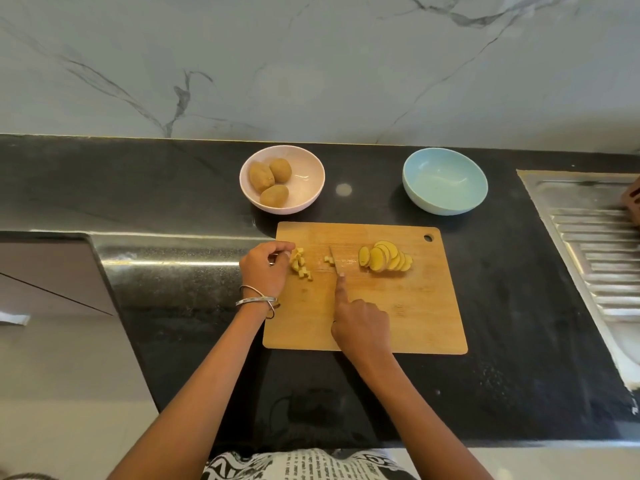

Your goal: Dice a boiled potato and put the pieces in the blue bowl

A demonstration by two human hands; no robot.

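Cutting: my right hand (360, 323) gripped knife (335, 261), forefinger along its spine, frame center.
Left hand (265, 266): curled beside diced pieces (300, 265).
Slices (384, 260): board (408, 317), center-right.
Blue bowl (445, 181): upper right.

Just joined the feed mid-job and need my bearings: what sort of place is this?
Most likely a home kitchen. A black stone countertop runs under a marble-look wall, a steel sink drainboard sits at its right end, and a wooden cutting board holds potato slices.

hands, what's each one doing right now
Left hand: fingers curled beside the diced potato pieces; grip unclear.
Right hand: holding the knife, index finger along its spine.
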